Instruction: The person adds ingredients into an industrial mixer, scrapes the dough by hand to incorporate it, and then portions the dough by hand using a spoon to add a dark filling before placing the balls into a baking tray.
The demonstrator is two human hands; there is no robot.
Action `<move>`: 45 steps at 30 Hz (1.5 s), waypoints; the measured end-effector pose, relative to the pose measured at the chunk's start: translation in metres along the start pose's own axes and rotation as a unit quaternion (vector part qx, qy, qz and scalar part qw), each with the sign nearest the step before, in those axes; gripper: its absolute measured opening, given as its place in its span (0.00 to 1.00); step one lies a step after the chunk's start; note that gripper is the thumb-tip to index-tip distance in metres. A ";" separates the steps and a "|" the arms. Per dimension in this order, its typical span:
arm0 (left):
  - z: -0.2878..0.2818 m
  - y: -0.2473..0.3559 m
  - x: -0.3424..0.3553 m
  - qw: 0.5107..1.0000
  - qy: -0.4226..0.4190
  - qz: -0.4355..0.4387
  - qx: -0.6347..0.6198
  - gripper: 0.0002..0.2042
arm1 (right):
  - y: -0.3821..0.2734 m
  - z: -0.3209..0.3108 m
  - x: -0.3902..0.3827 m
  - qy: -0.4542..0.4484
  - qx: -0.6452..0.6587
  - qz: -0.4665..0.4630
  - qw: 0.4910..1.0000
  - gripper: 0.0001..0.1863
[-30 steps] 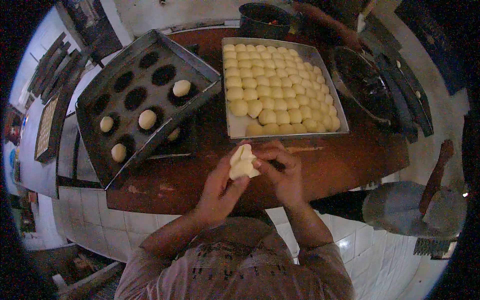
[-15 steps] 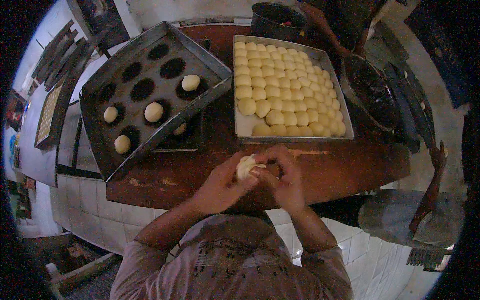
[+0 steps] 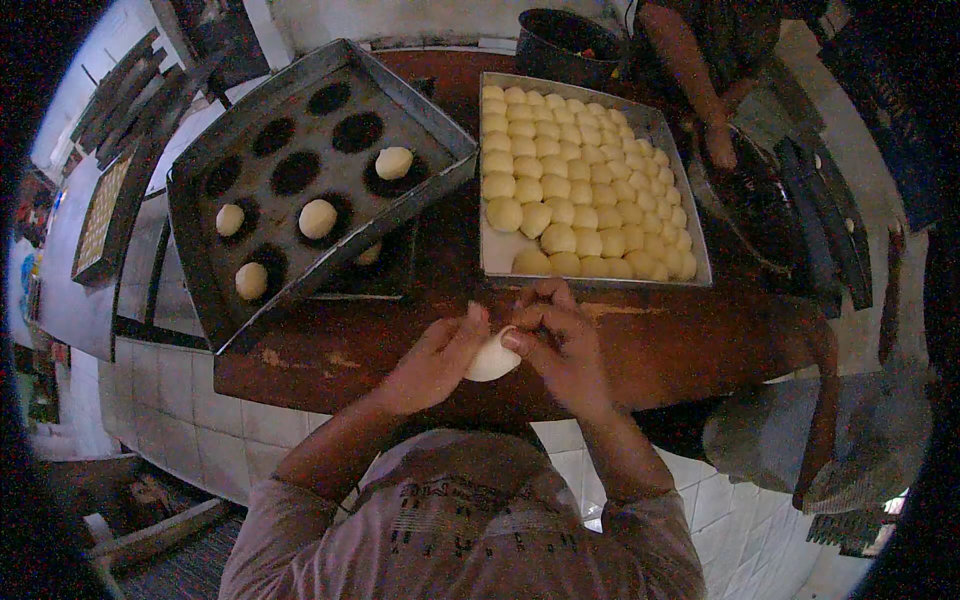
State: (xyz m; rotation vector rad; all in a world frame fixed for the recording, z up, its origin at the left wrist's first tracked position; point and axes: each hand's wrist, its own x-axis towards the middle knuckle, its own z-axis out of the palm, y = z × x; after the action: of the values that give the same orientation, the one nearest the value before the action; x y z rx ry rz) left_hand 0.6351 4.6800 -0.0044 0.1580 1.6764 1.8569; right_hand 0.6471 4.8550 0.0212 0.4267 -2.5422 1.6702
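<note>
A pale piece of dough [image 3: 493,361] is held between my two hands over the table's front edge. My left hand [image 3: 441,350] grips its left side with bent fingers. On the other side, the thumb of my right hand [image 3: 556,340] presses on the dough while its fingers curl above. Beyond my hands lies a metal tray [image 3: 492,256] packed with rows of yellowish dough balls [image 3: 570,190]. To the left, a tilted dark baking tray [image 3: 232,322] has round dark marks and several dough balls [image 3: 318,218] spaced apart.
Under the tilted tray, part of another tray shows on the wooden table [image 3: 330,375]. A dark pot [image 3: 568,48] stands at the back. At right, a co-worker's hand [image 3: 718,145] reaches into a large dark basin [image 3: 765,225]. Another person's arm [image 3: 820,420] is at the right edge.
The dough between my hands went from a folded, gathered lump to a smoother, rounded shape slightly lower. My left fingers have lifted. The co-worker's hand has moved into the basin.
</note>
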 end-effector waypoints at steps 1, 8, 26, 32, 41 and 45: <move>0.004 0.008 -0.003 0.995 0.009 0.062 0.075 0.20 | 0.006 0.000 0.004 -0.009 0.060 0.042 0.997 0.08; -0.009 0.008 -0.005 0.994 0.037 0.101 -0.029 0.25 | -0.014 0.011 0.004 0.018 -0.071 -0.076 0.994 0.07; -0.042 0.039 -0.040 0.995 0.024 0.095 0.013 0.39 | -0.033 0.059 0.005 -0.092 -0.129 -0.251 0.955 0.07; -0.091 0.034 -0.029 0.893 -0.143 0.179 -0.388 0.46 | -0.034 0.081 0.030 -0.215 0.204 0.045 0.954 0.05; -0.093 0.023 -0.031 0.887 0.229 0.386 0.106 0.27 | -0.052 0.134 0.075 -0.099 0.482 0.192 0.849 0.09; -0.114 0.029 -0.039 0.888 0.320 0.282 0.172 0.22 | 0.018 0.132 0.082 -0.141 0.018 -0.008 0.990 0.15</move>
State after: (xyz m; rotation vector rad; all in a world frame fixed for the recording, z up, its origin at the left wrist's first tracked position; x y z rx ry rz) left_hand 0.6012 4.5621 0.0136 0.2099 2.6448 2.1453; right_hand 0.5759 4.7262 -0.0308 0.7323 -2.6919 1.7662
